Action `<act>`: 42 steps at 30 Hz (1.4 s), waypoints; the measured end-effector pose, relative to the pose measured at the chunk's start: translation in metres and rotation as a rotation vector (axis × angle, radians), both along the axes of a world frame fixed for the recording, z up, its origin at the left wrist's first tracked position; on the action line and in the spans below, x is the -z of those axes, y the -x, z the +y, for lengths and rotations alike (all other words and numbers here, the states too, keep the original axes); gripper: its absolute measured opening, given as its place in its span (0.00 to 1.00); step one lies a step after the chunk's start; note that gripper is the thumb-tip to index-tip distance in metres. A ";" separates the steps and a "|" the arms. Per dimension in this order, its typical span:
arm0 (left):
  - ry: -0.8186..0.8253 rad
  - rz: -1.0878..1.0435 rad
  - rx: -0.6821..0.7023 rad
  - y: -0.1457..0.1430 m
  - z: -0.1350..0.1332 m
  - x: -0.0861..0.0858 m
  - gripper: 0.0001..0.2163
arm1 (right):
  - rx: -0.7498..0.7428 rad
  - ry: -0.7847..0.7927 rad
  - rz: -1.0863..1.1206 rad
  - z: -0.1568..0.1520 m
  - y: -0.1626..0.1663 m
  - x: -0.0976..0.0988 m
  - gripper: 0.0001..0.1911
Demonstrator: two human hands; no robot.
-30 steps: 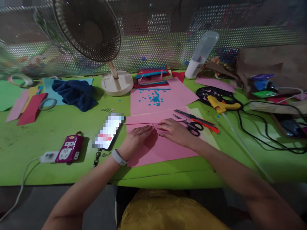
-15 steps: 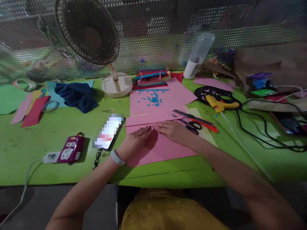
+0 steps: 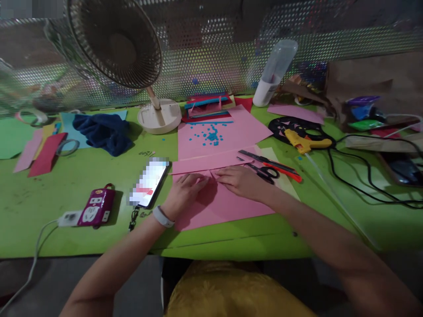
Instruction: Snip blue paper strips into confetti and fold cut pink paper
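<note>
My left hand (image 3: 187, 189) is over a pink paper sheet (image 3: 228, 207), its fingers bent and drawn together. From the other side my right hand (image 3: 243, 181) comes in, fingertips close to those of the left. Between them a small piece of pink paper (image 3: 213, 175) stands up slightly, and both hands have their fingers on it; its lower part is hidden. Just beyond the fingertips lies a long pink strip (image 3: 211, 162). Black-handled scissors (image 3: 269, 172) and an orange utility knife (image 3: 280, 168) rest beside my right hand.
A phone (image 3: 149, 181) and a purple power socket (image 3: 98, 207) lie to the left. Blue paper bits (image 3: 213, 135) are scattered on pink paper behind. A fan (image 3: 159, 116) stands at the back left. A yellow glue gun (image 3: 306, 141) with a cable lies right.
My left fingers have curled in a little more at the small pink piece. My right hand stays nearly in place. The view has shifted slightly.
</note>
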State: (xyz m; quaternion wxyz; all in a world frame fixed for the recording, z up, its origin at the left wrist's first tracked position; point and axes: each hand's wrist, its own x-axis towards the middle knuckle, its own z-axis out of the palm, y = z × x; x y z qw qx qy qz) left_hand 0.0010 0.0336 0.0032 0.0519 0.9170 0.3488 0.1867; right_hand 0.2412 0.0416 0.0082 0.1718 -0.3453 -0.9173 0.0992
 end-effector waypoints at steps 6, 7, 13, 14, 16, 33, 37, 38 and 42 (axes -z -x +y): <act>-0.058 -0.027 0.076 0.002 -0.002 0.001 0.14 | -0.005 -0.026 -0.051 -0.001 0.000 0.000 0.13; -0.063 -0.020 0.078 0.002 -0.002 0.002 0.14 | -0.001 -0.025 -0.053 -0.001 0.000 0.000 0.13; -0.068 0.073 0.116 0.002 -0.001 0.004 0.17 | -0.009 -0.046 -0.037 -0.001 0.000 0.001 0.13; -0.062 0.096 0.120 0.003 -0.001 0.004 0.18 | -0.010 -0.049 -0.036 -0.001 0.000 0.002 0.13; -0.052 0.132 0.131 0.004 0.000 0.005 0.19 | -0.011 -0.053 -0.038 -0.001 -0.001 0.003 0.13; 0.051 0.187 0.198 0.009 0.003 -0.005 0.26 | -0.015 -0.086 -0.030 -0.002 -0.001 0.003 0.13; 0.096 0.199 0.192 0.009 0.004 -0.005 0.28 | -0.009 -0.097 -0.033 -0.003 0.000 0.002 0.13; 0.104 0.197 0.189 0.009 0.004 -0.005 0.28 | -0.008 -0.097 -0.034 -0.003 0.000 0.002 0.13; 0.113 0.191 0.181 0.009 0.004 -0.004 0.30 | -0.005 -0.094 -0.028 -0.003 0.000 0.003 0.12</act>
